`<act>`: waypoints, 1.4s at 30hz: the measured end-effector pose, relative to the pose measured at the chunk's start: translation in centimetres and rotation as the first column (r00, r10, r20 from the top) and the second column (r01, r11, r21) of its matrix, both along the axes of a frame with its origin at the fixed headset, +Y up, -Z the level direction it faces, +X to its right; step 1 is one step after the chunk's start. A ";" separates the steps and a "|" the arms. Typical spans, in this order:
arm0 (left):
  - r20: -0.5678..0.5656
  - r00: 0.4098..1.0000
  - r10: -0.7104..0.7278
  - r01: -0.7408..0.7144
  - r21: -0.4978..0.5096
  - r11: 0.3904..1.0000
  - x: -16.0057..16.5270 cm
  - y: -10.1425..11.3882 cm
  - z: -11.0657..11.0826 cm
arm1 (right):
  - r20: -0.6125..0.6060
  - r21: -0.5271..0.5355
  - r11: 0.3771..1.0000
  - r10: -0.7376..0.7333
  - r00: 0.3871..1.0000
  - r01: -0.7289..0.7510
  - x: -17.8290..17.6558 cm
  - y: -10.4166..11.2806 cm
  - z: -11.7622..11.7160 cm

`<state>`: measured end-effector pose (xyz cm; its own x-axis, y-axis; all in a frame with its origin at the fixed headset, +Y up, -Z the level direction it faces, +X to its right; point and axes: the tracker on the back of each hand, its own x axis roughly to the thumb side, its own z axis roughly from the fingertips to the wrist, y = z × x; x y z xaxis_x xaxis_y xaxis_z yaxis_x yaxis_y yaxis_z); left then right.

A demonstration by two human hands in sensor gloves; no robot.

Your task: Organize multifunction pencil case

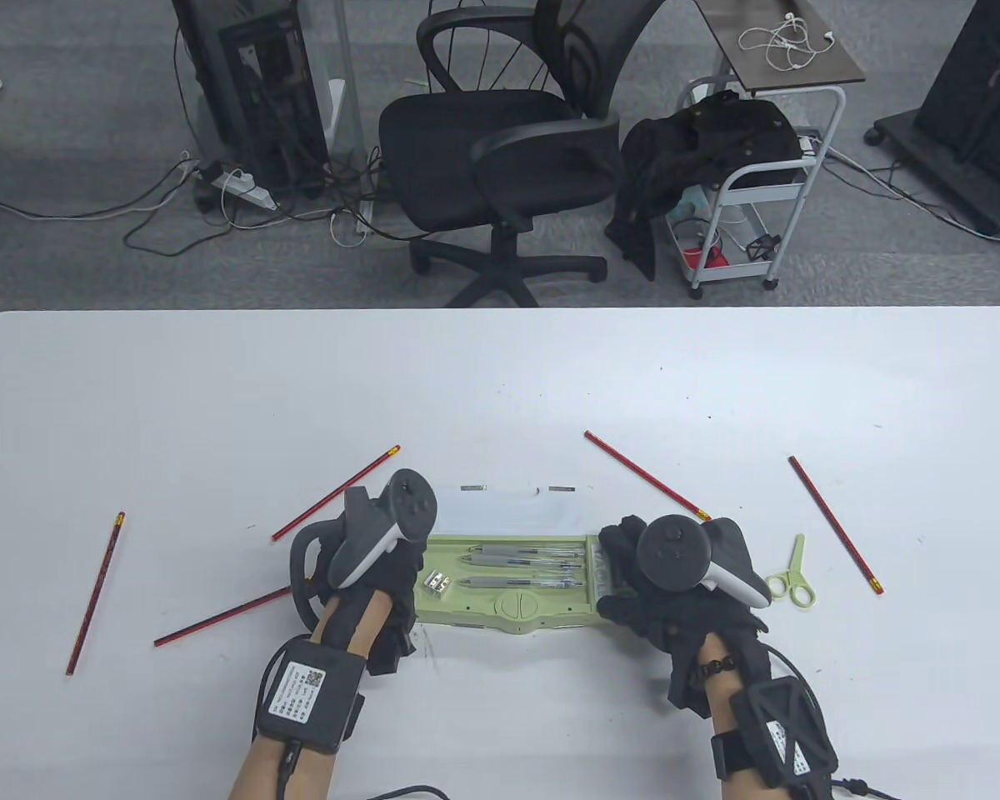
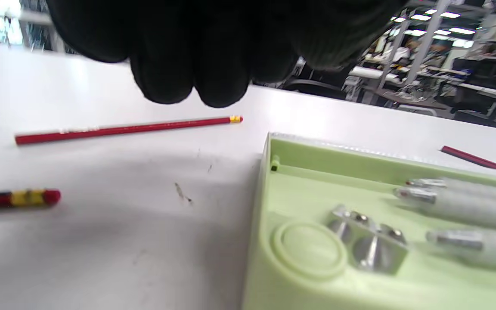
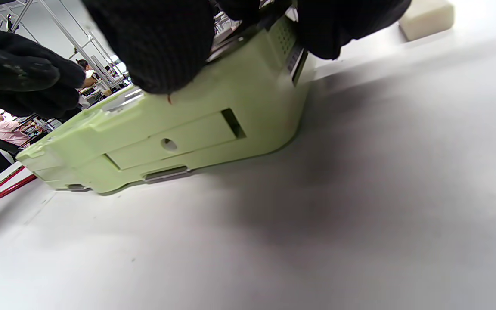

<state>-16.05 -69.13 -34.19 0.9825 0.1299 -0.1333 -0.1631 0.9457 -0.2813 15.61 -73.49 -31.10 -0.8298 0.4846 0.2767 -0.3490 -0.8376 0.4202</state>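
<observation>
The open green pencil case (image 1: 508, 615) lies near the table's front edge, its pale lid (image 1: 500, 510) flat behind it. Inside are several grey pens (image 1: 521, 556) and a metal sharpener (image 1: 437, 585). My right hand (image 1: 627, 575) grips the case's right end; in the right wrist view my right hand (image 3: 243, 51) has its thumb and fingers curled round that end of the case (image 3: 187, 129). My left hand (image 1: 393, 583) sits by the left end. In the left wrist view its fingertips (image 2: 192, 84) hang above the table, holding nothing, clear of the case (image 2: 265, 241), the sharpener (image 2: 373, 243) and the pens (image 2: 467, 206).
Red pencils lie scattered: two left of the case (image 1: 336, 504) (image 1: 221, 617), one far left (image 1: 96, 592), two to the right (image 1: 646, 475) (image 1: 836, 523). Green scissors (image 1: 792, 575) lie beside my right hand. A pale eraser (image 3: 426, 17) sits past the case's right end.
</observation>
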 end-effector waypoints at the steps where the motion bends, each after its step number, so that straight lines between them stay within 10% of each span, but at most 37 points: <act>1: -0.017 1.000 0.024 -0.024 -0.020 1.000 -0.2 -0.2 -0.5 | 0.000 -0.001 1.000 0.000 1.000 0.000 0.0 0.0 0.0; 18: -0.106 0.979 0.176 -0.191 -0.151 0.970 0.5 -3.2 -5.1 | -0.003 -0.038 0.999 -0.009 1.000 0.009 -0.1 0.0 0.0; 42: 0.054 0.936 0.349 -0.349 0.001 0.937 -1.9 3.7 -0.7 | 0.004 -0.024 1.000 -0.016 1.000 0.016 -0.1 0.0 0.0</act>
